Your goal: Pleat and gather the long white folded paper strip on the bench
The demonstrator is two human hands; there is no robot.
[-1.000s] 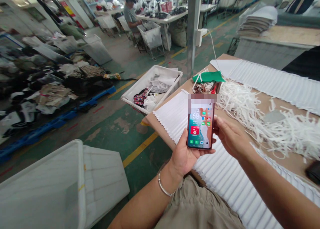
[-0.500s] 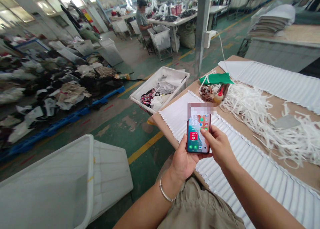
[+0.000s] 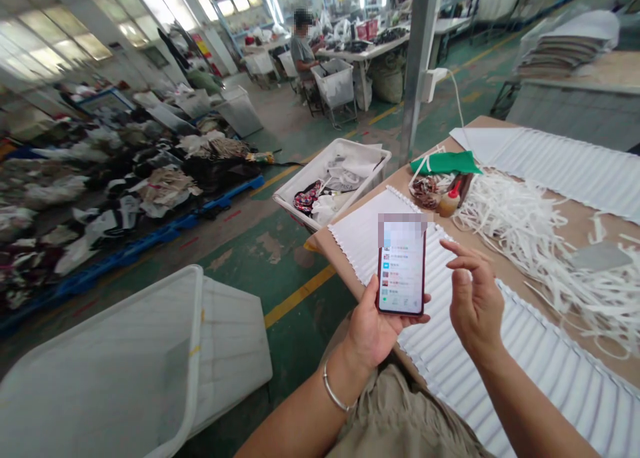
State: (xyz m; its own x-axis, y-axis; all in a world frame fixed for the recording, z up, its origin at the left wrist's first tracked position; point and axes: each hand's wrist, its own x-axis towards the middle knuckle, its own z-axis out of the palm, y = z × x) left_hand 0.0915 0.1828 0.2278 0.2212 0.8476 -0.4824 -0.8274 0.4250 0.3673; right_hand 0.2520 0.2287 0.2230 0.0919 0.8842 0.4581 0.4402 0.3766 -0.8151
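My left hand point(image 3: 373, 328) is wrapped round the lower part of a smartphone point(image 3: 401, 275), held upright with its screen toward me. A light screen with a list of rows shows on it; its top is blurred out. To the right of the phone, my right hand point(image 3: 475, 295) hovers apart from it, holding nothing, its fingers partly bent and spread. Beneath both hands lies a row of overlapping white strips or sheets point(image 3: 450, 371) along the table edge.
The brown table point(image 3: 540, 271) carries a heap of white strips point(image 3: 530, 245), a bottle with a red tip point(image 3: 450, 201) and green cloth point(image 3: 445, 163). White bins point(image 3: 230, 338) stand on the floor at left. A metal post point(image 3: 419, 65) rises behind; a person point(image 3: 303, 51) sits farther back.
My right thumb has left the phone's screen, and the hand has moved to the right, its fingers opening. The screen has switched from app icons to a list. The view has shifted slightly.
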